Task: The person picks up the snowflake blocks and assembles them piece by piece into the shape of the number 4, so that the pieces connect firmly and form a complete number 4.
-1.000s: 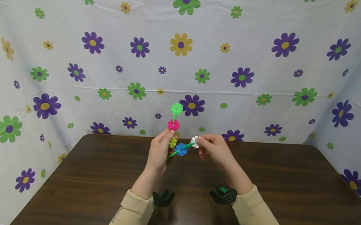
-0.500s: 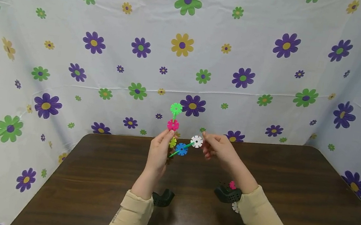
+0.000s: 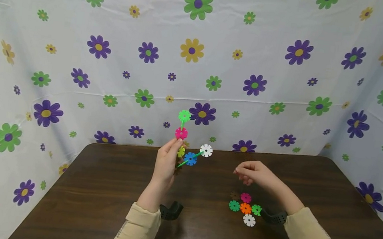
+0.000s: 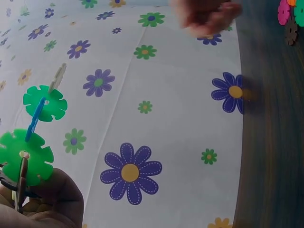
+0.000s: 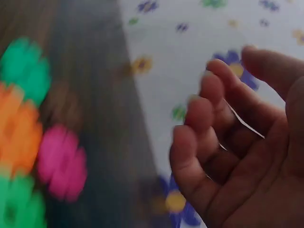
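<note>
My left hand (image 3: 164,166) pinches a chain of notched plastic discs upright above the table. Its upper part shows a light green disc (image 3: 184,116) and a pink disc (image 3: 181,133); a yellow disc (image 3: 181,151) is partly covered by the fingers. A blue disc (image 3: 190,159) and a white disc (image 3: 206,150) branch to the right, joined by green discs seen edge-on. In the left wrist view, a green disc (image 4: 28,156) sits by the fingers. My right hand (image 3: 260,176) holds nothing, fingers loosely bent, over the table behind the loose discs.
Loose discs lie in a cluster on the dark wooden table (image 3: 105,197): orange (image 3: 245,208), pink (image 3: 245,197), dark green (image 3: 234,205), light green (image 3: 256,209), white (image 3: 249,220) and brown (image 3: 235,196). A flower-patterned cloth (image 3: 166,31) hangs behind the table.
My right hand has let go of the chain's white disc and moved right and down, uncovering the loose discs. The left hand keeps holding the chain in nearly the same place.
</note>
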`<state>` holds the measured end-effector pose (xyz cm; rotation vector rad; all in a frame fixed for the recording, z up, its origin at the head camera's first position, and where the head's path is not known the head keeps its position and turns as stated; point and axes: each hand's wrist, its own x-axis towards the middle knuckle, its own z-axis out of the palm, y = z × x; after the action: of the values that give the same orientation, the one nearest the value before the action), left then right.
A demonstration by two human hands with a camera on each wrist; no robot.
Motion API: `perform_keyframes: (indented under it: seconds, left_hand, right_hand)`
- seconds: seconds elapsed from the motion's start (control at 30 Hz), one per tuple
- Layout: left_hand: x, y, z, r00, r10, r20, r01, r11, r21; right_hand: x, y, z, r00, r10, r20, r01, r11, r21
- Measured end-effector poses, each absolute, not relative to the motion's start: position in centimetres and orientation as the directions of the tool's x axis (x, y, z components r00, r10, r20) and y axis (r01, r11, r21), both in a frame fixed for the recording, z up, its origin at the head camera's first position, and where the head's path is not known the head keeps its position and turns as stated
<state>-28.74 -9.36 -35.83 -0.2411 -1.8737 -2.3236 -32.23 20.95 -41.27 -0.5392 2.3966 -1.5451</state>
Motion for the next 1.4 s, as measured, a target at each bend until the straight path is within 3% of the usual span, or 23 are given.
perform_keyframes:
  seconds: [0.27,0.57,1.07,1.4]
  left_hand:
    - [-28.7,-9.3,-35.8,-0.974,-0.012,0.226,0.223,-0.208,0.952]
    - [-28.5,-9.4,-35.8,-0.975,-0.01,0.22,0.218,-0.186,0.958]
    - [-28.5,-9.3,-35.7,-0.972,-0.009,0.236,0.233,-0.198,0.952]
    - [-28.5,-9.3,-35.9,-0.971,-0.004,0.239,0.234,-0.207,0.95]
  right_hand:
    - [-31.3,24.4,-44.0,-0.842,-0.538,-0.039,-0.314,0.548,-0.775]
    - [-30.6,24.8,-45.3,-0.849,-0.528,-0.026,-0.379,0.643,-0.665]
    - [-30.6,24.4,-45.5,-0.846,-0.532,0.017,-0.427,0.659,-0.62]
    - [-31.2,24.5,-44.4,-0.836,-0.549,-0.007,-0.38,0.588,-0.714]
